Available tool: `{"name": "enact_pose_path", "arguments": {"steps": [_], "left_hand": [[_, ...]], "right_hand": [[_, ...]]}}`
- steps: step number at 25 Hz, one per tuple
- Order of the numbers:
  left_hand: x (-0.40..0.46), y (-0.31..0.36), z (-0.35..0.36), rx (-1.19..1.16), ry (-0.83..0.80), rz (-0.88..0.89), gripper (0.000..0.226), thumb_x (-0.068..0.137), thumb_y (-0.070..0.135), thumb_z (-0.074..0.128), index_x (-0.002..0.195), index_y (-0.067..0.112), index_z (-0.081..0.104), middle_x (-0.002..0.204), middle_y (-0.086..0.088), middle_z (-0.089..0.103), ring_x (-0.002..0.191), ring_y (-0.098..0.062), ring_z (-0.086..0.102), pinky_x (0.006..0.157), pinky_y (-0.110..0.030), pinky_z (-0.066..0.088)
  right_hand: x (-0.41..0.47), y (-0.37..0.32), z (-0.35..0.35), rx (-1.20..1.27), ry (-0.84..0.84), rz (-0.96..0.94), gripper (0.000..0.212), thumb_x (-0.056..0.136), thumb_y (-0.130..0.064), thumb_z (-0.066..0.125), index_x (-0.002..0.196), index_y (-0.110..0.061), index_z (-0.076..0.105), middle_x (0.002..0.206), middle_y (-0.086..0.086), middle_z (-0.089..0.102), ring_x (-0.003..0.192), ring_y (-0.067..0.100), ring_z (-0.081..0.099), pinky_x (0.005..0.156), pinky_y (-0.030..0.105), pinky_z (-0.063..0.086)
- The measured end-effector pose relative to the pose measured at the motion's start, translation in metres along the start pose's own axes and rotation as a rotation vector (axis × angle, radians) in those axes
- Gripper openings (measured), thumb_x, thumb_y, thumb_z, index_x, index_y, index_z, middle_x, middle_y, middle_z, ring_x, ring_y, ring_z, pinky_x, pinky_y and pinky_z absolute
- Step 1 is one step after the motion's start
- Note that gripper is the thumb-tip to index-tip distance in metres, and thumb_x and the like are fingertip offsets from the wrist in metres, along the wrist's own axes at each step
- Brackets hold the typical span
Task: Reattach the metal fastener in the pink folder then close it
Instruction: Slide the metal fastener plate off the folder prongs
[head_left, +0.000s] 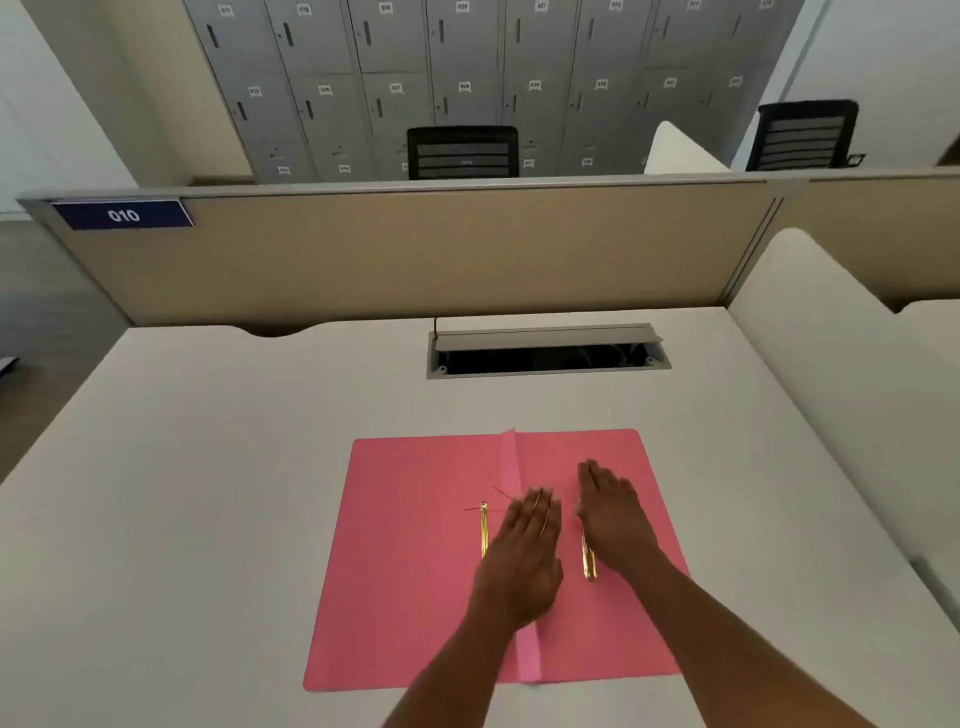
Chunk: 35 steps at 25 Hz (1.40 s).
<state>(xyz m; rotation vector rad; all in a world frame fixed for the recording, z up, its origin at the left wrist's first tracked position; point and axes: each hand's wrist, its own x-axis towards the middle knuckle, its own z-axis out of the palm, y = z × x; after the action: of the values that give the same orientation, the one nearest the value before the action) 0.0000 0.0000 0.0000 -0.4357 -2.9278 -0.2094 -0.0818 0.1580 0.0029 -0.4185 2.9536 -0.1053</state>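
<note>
Matt pink card folder (415, 571) carries glossy gold metal fastener strips (484, 529) on a smooth matt desk (208, 467).

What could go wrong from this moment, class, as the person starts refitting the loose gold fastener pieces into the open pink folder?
1. The two gold metal fastener strips lie loose on the open pink card folder; a sweep of the flat left hand or right hand could knock one off.
2. The thin prongs by the centre fold look bent and may snag or tear the card.
3. Closing now would trap unattached strips.
</note>
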Motion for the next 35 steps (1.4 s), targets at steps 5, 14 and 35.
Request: {"name": "enact_pose_path", "arguments": {"steps": [5,14,35], "left_hand": [[-0.016,0.025,0.028,-0.016,-0.099,0.172,0.053,0.086,0.020,0.043,0.134,0.004,0.058,0.137,-0.015,0.060,0.132,-0.030,0.053,0.114,-0.043,0.036],[-0.020,0.041,0.048,0.020,-0.157,0.279,0.049,0.092,0.023,0.034,0.129,0.007,0.063,0.128,-0.011,0.067,0.120,-0.026,0.063,0.111,-0.041,0.041],[-0.029,0.045,0.062,0.042,-0.041,0.202,0.048,0.089,0.030,0.060,0.131,0.006,0.061,0.130,-0.012,0.066,0.122,-0.027,0.061,0.113,-0.043,0.032]], "right_hand": [[0.008,0.018,0.007,-0.019,0.008,0.001,0.049,0.099,-0.017,0.042,0.146,-0.006,0.033,0.147,0.015,0.046,0.131,0.032,0.047,0.110,0.044,0.036],[0.008,0.024,0.009,-0.022,0.015,-0.075,0.040,0.095,-0.014,0.048,0.135,-0.019,0.050,0.135,0.009,0.056,0.112,0.029,0.057,0.092,0.042,0.049],[0.023,0.025,0.004,0.241,0.026,-0.019,0.025,0.091,-0.007,0.053,0.109,-0.013,0.069,0.118,0.008,0.064,0.102,0.025,0.054,0.086,0.040,0.051]]}}
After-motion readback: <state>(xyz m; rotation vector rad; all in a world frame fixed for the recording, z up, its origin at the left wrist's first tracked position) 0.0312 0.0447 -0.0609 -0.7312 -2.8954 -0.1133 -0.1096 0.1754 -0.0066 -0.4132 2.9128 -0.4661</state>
